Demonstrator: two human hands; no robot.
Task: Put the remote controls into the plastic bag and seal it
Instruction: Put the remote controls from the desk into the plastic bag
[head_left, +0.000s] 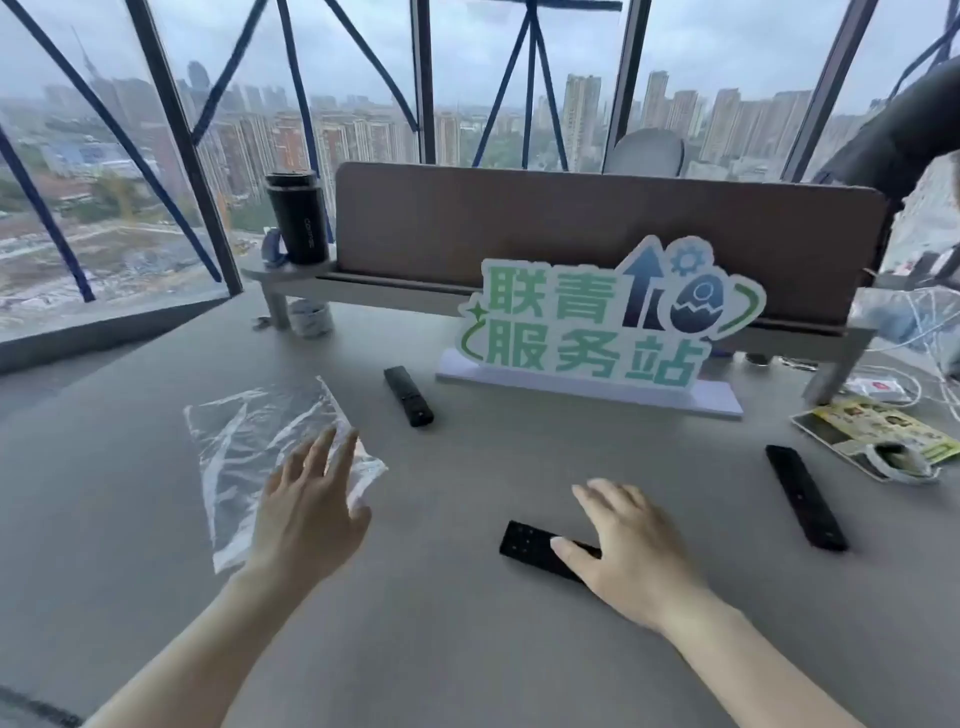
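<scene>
Crosswise, near remote (530, 546) lies under right hand (631, 551).

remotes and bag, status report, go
Left hand open over plastic bag, nothing gripped. Right hand open, resting on nearest remote. Bag flat, empty. Nothing in the way.

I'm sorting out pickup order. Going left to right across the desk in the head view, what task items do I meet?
Crinkled clear plastic bag → short black remote by the sign → black remote under the right hand → long black remote far right.
</scene>
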